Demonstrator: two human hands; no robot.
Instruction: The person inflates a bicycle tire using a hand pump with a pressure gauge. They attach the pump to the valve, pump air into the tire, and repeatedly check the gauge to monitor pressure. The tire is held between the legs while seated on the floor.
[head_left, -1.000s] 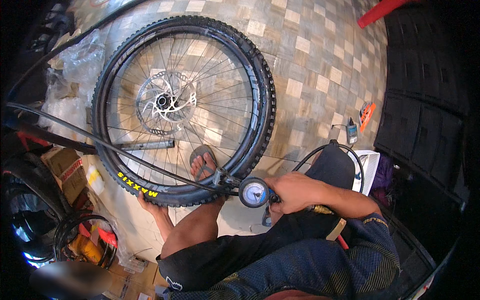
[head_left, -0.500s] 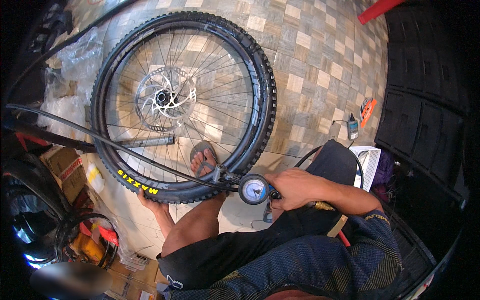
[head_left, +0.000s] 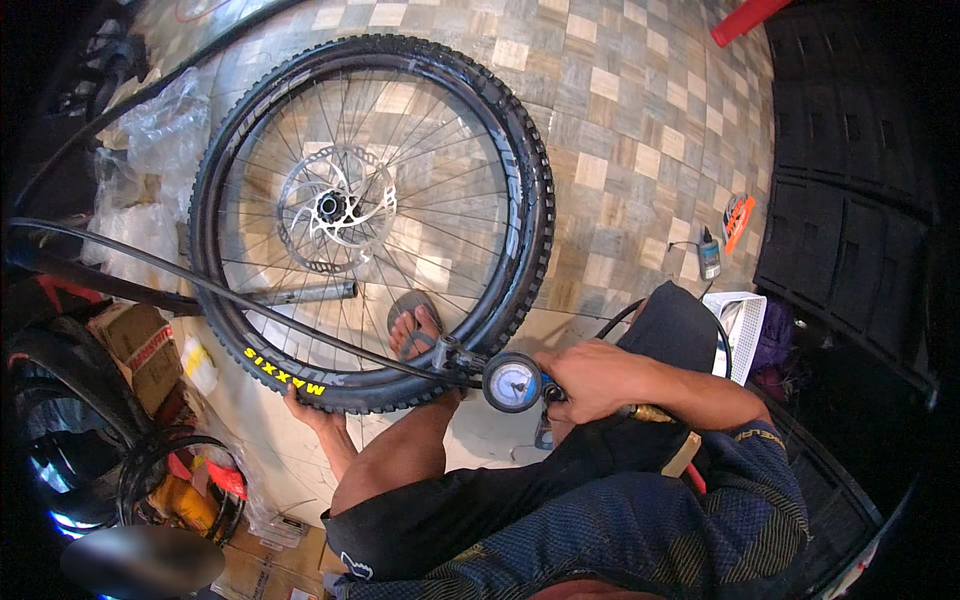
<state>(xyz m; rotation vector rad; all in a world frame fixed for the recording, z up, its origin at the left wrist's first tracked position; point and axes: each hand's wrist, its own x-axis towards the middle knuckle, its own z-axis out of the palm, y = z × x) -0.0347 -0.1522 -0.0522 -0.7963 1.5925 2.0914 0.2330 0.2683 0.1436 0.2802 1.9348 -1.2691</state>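
A bicycle wheel (head_left: 537,230) with a black knobby tyre and a silver disc rotor (head_left: 362,212) leans in front of me. At its near left edge, my left hand (head_left: 314,412) grips the tyre from below, its fingertips partly hidden behind the rubber. My right hand (head_left: 598,378) is closed around a tyre inflator (head_left: 552,390) beside the wheel's near right edge. The inflator's round dial gauge (head_left: 512,383) faces up next to the tyre. Whether its nozzle is on the valve is hard to make out.
A long black bar (head_left: 200,285) crosses the wheel's near side from the left. My sandalled foot (head_left: 412,325) shows through the spokes. Cardboard boxes (head_left: 140,350) and coiled black tubing lie left. A small bottle (head_left: 709,257) and a white basket (head_left: 745,320) stand right, near dark drawers (head_left: 830,230).
The far edge of the wheel and its hub sit slightly lower and further right in the picture. Both hands keep their holds, with only a small shift of the whole view.
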